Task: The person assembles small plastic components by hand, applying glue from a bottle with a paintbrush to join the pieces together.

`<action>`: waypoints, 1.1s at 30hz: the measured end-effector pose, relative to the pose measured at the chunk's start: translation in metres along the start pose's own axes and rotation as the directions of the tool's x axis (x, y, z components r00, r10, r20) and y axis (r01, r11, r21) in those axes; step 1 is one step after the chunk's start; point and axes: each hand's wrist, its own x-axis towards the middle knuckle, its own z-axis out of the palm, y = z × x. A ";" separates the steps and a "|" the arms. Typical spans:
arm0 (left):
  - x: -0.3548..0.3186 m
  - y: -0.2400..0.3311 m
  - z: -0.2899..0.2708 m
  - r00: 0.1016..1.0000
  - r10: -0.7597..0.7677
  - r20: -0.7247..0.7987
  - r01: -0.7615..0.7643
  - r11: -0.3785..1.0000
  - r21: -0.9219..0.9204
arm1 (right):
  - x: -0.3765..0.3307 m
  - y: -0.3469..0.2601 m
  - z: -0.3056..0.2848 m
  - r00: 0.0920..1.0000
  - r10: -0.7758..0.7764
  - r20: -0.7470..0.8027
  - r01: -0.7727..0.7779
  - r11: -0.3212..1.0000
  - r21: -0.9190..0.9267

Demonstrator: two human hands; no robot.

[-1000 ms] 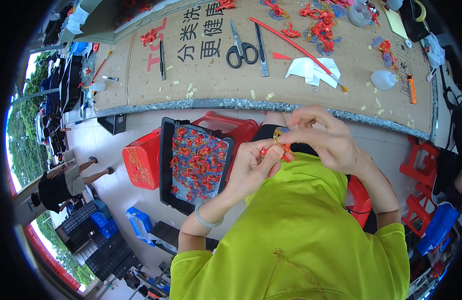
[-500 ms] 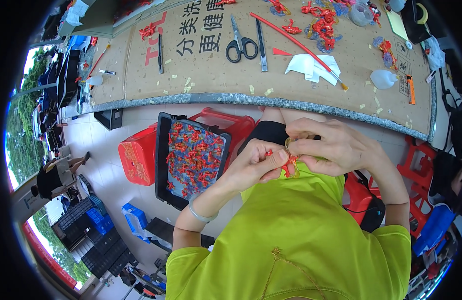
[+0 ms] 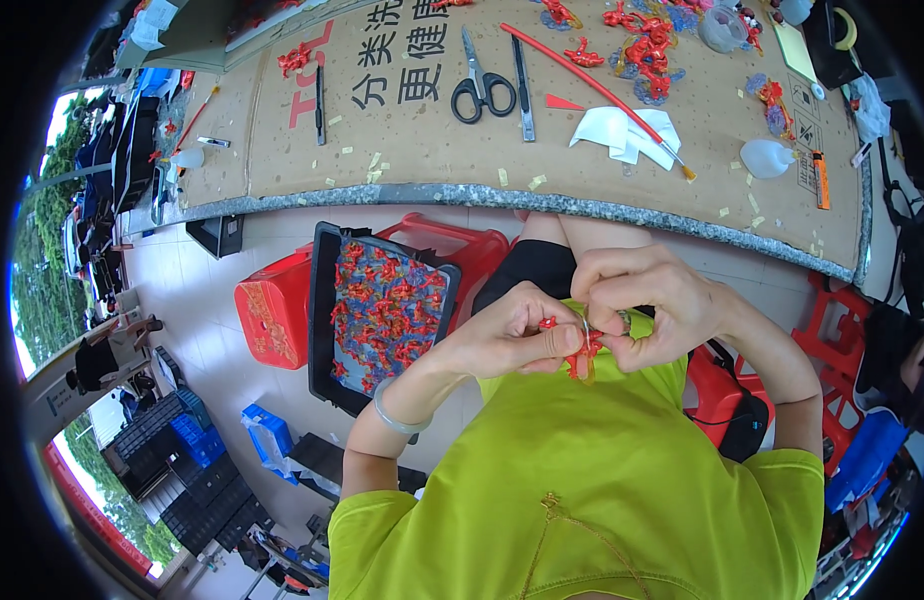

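Note:
Above my lap, my left hand (image 3: 517, 335) pinches a small red plastic figure (image 3: 584, 362) with a translucent yellowish part between thumb and fingers. My right hand (image 3: 662, 300) is closed at the figure's other side, its thumb and bent fingers gripping near its edge; fingers hide most of the figure. Left of my legs, a black tray (image 3: 322, 300) holds many similar red figures with bluish clear parts. On the cardboard-covered table (image 3: 402, 160) ahead lie a further pile of red figures (image 3: 650, 50) and a single red figure (image 3: 772, 100) at the right.
On the table lie black scissors (image 3: 482, 95), a craft knife (image 3: 523, 90), a red brush (image 3: 602, 88) across white tissue (image 3: 622, 135), a white bottle (image 3: 767, 158) and an orange cutter (image 3: 821, 180). A red stool (image 3: 272, 310) stands beside the tray. Another person (image 3: 102, 360) is far left.
My hands have shifted slightly downward and the figure has turned between them. My right fingers have spread from a tighter bunch. The distant person has moved a little.

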 end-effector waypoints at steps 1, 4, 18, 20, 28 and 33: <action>-0.001 -0.001 -0.002 1.000 0.000 0.000 0.000 1.000 0.001 | 0.001 -0.001 0.000 0.998 -0.008 -0.056 0.006 0.999 -0.032; -0.003 -0.002 -0.006 0.997 0.060 -0.046 -0.056 0.995 0.081 | 0.002 -0.010 -0.004 0.990 0.019 -0.137 -0.027 0.998 -0.059; 0.003 -0.009 0.000 0.928 0.221 -0.301 -0.164 0.965 0.204 | -0.006 0.009 0.019 0.830 0.239 -0.504 -0.104 0.954 0.282; 0.004 -0.007 0.003 0.929 0.198 -0.312 -0.160 0.977 0.143 | -0.004 0.008 0.021 0.801 0.316 -0.508 -0.114 0.915 0.388; 0.009 -0.021 -0.004 0.965 0.135 -0.224 -0.182 0.961 -0.206 | 0.007 0.002 0.019 0.788 0.366 -0.495 -0.165 0.901 0.402; 0.016 -0.018 -0.003 0.970 0.161 -0.183 -0.204 0.947 -0.248 | 0.004 -0.002 0.016 0.781 0.366 -0.505 -0.175 0.906 0.386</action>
